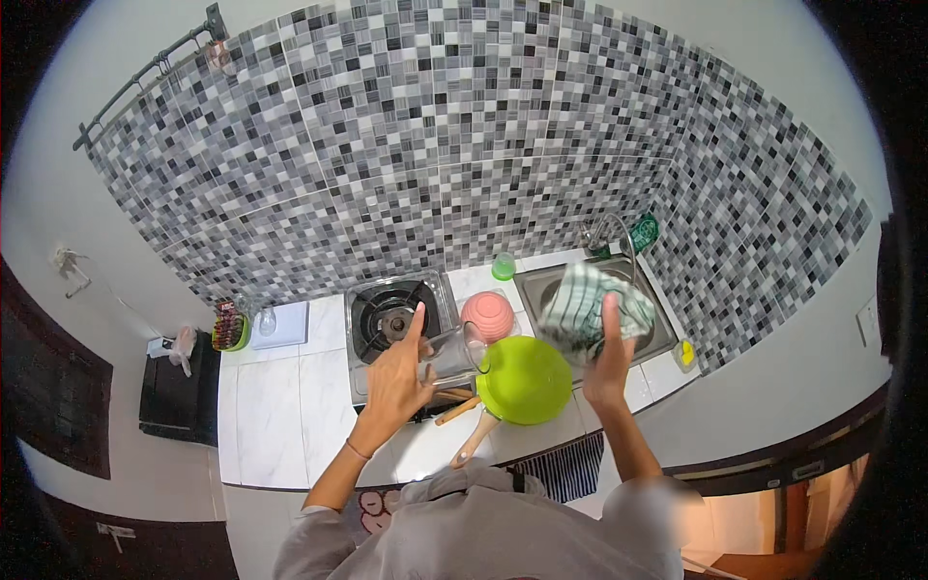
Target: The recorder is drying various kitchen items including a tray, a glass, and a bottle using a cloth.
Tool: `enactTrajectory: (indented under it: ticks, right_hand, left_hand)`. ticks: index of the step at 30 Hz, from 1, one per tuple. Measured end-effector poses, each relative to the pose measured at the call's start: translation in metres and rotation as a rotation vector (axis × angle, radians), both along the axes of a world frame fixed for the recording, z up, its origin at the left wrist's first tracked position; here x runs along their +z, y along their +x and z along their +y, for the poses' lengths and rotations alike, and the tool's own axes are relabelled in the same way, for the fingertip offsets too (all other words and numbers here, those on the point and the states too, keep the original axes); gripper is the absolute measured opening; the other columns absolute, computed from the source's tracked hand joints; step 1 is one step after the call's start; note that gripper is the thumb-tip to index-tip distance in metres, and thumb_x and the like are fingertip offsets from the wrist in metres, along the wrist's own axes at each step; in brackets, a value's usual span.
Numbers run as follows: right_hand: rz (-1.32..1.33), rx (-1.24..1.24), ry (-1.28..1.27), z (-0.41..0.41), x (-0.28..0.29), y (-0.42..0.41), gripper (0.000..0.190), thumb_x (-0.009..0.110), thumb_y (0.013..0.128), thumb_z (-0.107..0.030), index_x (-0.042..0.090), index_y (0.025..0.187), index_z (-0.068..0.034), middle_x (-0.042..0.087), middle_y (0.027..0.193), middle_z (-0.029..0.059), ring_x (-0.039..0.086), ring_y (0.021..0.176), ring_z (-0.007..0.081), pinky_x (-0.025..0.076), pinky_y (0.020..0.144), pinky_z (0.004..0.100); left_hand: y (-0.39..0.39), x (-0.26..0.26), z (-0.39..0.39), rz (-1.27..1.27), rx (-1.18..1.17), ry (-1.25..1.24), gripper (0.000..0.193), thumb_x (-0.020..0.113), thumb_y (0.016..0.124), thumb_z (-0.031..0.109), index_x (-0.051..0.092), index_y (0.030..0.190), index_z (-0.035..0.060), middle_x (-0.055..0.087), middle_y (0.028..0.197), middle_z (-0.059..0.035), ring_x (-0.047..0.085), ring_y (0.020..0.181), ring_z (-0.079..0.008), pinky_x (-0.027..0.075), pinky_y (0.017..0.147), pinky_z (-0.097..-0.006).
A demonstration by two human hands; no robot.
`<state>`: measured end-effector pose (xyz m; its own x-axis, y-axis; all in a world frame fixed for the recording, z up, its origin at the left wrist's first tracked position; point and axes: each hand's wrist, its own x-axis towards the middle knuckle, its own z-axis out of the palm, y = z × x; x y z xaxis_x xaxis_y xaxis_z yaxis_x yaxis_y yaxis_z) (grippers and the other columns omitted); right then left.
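My left hand [399,378] grips a clear glass vessel [457,355], lying on its side in the air with its mouth towards the right. My right hand [611,355] holds a green and white striped cloth [598,304] over the sink, slightly blurred. Between my hands a lime-green pan [525,380] with a light wooden handle rests on the counter, seemingly upside down. Behind it sits a pink ribbed bowl [488,316], bottom up. Brown wooden handles [458,411] show beside the pan, partly hidden by my left hand and the glass.
A gas stove [396,319] lies behind my left hand. The steel sink [656,344] has a curved tap [625,235]. A green cup [503,267] stands near the wall. A white board [290,324] and a green basket of packets [232,333] are at left; a yellow sponge [685,354] is at right.
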<state>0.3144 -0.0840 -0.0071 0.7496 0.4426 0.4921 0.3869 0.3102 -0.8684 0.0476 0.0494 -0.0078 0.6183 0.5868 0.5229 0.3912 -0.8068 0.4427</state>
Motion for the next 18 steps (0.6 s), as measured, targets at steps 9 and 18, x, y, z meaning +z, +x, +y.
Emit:
enactTrajectory:
  ticks: [9,18]
  right_hand:
    - [-0.847,0.140,0.051,0.021,-0.042,-0.096,0.047,0.070,0.091,-0.037,0.065,0.134,-0.018,0.041,0.154,0.0199,0.041,0.141,0.0414,0.026,0.117,0.0618]
    - [-0.846,0.418,-0.013,0.025,-0.082,-0.077,0.052,0.069,0.094,-0.034,0.061,0.135,-0.005,0.050,0.148,0.0206,0.046,0.140,0.0361,0.032,0.120,0.0504]
  left_hand:
    - [0.019,-0.002,-0.025,-0.130,-0.207,-0.549,0.098,0.079,0.074,0.015,0.028,0.158,0.0069,0.069,0.097,-0.0123,0.067,0.080,-0.0257,0.054,0.069,-0.0362]
    - [0.019,-0.013,-0.037,-0.777,-0.466,-1.349,0.091,0.079,0.075,0.002,0.035,0.154,0.0052,0.064,0.124,-0.0101,0.064,0.108,-0.0156,0.054,0.087,-0.0267]
